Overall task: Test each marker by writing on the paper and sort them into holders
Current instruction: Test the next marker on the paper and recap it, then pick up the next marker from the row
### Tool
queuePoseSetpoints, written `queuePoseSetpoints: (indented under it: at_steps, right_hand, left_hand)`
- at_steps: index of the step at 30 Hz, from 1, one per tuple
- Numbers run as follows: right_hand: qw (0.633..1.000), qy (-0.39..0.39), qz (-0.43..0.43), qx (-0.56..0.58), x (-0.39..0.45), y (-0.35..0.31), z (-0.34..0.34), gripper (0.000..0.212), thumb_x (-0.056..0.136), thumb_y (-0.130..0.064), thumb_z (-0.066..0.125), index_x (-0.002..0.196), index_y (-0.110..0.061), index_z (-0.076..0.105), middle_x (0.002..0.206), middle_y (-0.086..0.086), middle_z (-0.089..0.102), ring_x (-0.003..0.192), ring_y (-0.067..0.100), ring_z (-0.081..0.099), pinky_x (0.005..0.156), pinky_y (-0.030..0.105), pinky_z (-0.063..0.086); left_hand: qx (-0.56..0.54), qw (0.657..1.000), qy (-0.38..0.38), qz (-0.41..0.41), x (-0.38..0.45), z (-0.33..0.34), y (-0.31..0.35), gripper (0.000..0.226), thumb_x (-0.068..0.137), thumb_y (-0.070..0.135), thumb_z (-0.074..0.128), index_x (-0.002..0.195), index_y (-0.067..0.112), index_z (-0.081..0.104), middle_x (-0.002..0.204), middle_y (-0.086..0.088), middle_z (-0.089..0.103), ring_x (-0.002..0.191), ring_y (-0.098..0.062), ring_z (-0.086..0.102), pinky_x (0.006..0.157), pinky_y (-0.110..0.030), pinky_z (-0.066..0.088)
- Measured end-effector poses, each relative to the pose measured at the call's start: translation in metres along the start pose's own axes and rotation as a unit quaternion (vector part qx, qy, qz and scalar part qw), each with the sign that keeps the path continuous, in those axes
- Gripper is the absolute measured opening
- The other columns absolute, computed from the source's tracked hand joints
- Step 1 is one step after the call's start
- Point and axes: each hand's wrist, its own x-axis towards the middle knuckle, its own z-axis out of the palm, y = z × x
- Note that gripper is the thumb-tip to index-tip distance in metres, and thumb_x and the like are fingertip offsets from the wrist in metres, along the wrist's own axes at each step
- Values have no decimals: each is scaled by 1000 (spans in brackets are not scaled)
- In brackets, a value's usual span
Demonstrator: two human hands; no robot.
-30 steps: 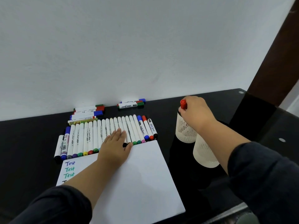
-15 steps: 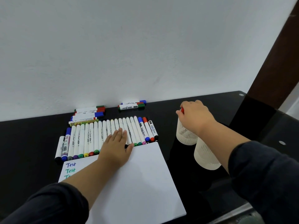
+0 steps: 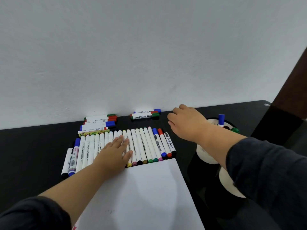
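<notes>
A black table stands against a white wall. A long row of markers lies side by side on the table, with their coloured caps toward the person. Just in front of the row lies a white sheet of paper.

The left hand lies flat on top of the row of markers. Its fingers are straight and it grips nothing. The heel of the hand sits at the far edge of the paper.

The right hand hangs in the air over the table, past the right end of the row. Its fingers are loose and a little bent, and it holds nothing.

On the right stand two white cup-shaped holders. The far holder is mostly hidden behind the right arm. A marker with a blue cap stands up in it, and a bit of red and a bit of green show beside it. The near holder is just in front of the far one. I cannot tell what is inside it.

Back by the wall lie two small piles of markers: a bigger pile on the left and a smaller pile to its right.
</notes>
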Motion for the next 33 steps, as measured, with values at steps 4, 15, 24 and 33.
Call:
queuePoseSetpoints:
  at_steps: [4,15,24,33]
  right_hand:
    - [999,14,-33,-3,29,-9,20,36,102,-31,28,131,-18,46,124,4,53,111,21,45,89,32,40]
    - [999,-30,-41,7,113,-27,85,37,100,-26,35,136,-16,38,130,8,44,118,26,41,91,37,42]
    - [996,-68,-29,41,152,-31,105,44,96,-14,44,140,-14,36,133,9,42,121,27,39,87,36,39]
    - [993,-78,-1,87,152,-38,98,35,89,1,43,123,-7,47,122,11,50,113,26,44,83,32,38]
  left_hand:
    - [-6,999,36,5,-3,4,3,60,98,48,12,151,21,2,158,1,-6,145,-12,-7,114,-26,-5]
    - [9,998,55,11,1,12,0,94,63,57,-23,150,24,-6,157,2,-12,143,-11,-13,106,-22,-14]
    - [13,998,62,24,2,14,-1,90,64,55,-23,148,25,-13,157,3,-16,143,-9,-15,106,-22,-15]
    - [26,998,52,22,1,13,0,91,64,54,-24,149,23,-11,157,2,-14,143,-10,-14,105,-21,-16]
